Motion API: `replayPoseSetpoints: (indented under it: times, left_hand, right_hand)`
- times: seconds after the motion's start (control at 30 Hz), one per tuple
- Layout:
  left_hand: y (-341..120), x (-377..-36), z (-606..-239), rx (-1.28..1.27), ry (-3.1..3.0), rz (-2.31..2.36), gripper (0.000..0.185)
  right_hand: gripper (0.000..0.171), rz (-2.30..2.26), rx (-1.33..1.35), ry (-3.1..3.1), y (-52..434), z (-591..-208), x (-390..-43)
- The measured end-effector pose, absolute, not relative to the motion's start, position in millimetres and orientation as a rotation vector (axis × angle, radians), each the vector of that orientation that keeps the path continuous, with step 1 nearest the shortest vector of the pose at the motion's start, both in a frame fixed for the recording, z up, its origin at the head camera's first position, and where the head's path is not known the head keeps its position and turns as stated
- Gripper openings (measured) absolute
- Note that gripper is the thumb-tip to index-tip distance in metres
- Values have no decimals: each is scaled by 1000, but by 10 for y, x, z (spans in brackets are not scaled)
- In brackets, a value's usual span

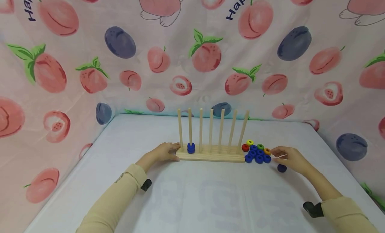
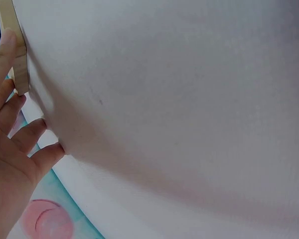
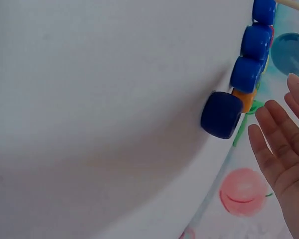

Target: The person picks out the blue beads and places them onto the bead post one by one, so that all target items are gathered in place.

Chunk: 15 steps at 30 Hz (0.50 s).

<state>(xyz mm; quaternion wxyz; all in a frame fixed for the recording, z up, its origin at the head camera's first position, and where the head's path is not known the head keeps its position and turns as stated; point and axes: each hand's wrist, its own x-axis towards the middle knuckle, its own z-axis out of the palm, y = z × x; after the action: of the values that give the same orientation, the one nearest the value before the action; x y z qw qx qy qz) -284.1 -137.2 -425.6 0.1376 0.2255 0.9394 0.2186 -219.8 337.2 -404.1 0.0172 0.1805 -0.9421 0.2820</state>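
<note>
Steadying a pale wooden rack (image 1: 210, 155) of seven upright dowels with straight fingers pressed to its near-left end, the person's left hand (image 1: 163, 152) holds nothing; the left wrist view shows those fingers (image 2: 5, 55) lying flat against the rack's smooth edge. The work looks barely begun: only the second dowel from the left carries a short stack of glossy blue rings (image 1: 190, 148), and the other six stand bare. Most of the beads are yet to be threaded, by this judgement. They sit in a tight cluster of small round rings (image 1: 257, 153) touching the rack's right end, mostly blue, with single red (image 1: 245, 147), yellow (image 1: 250, 142), green (image 1: 260, 146) and orange (image 1: 267, 151) ones along the far and right edges. The right hand (image 1: 290, 157) rests just beside that cluster, fingers loosely extended and gripping nothing, as the right wrist view confirms. One dark navy bead (image 1: 281, 168), thick and barrel-shaped, lies apart beneath the hand on the matte white tabletop (image 1: 210, 199). Peach-printed fabric (image 1: 60, 69) walls the scene.
</note>
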Motion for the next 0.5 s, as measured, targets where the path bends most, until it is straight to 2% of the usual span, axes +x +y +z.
replayPoseSetpoints:
  times: [0.5]
  left_hand:
    - [-1385,-2846,-4264,681,2725,631,64]
  right_hand:
    - [29,865,460,-3016,3382,-4159,-2201]
